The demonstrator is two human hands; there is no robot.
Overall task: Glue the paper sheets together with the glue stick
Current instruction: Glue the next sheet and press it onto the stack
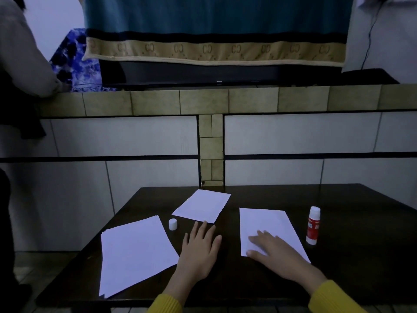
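The glue stick (313,225) stands upright and uncapped on the dark table (361,233), out at about 2 o'clock from the right hand (274,254) and just beside the right edge of the right paper sheet (268,224). Its white cap (173,224) stands apart from it at about 11 o'clock from the left hand (199,247), between the paper stack (135,254) and the far paper sheet (202,206).

The right hand lies flat with fingers spread on the near part of the right sheet, pressing it down and pinching nothing. The left hand rests flat on the bare table with fingers straight and slightly spread; its fingertips (204,223) reach the near edge of the far sheet at 12 o'clock. Both wrists end in yellow sleeves (331,297).

The stack, several sheets slightly fanned, lies at 9 o'clock of the left hand, near the table's left edge.

Beyond the table runs a tiled ledge (203,101) over white wall panels (124,136). Above it hangs a teal blanket (214,30) with a tan patterned border. At far left, a second person's pale sleeve (27,62) rests on the ledge beside blue patterned fabric (74,62).
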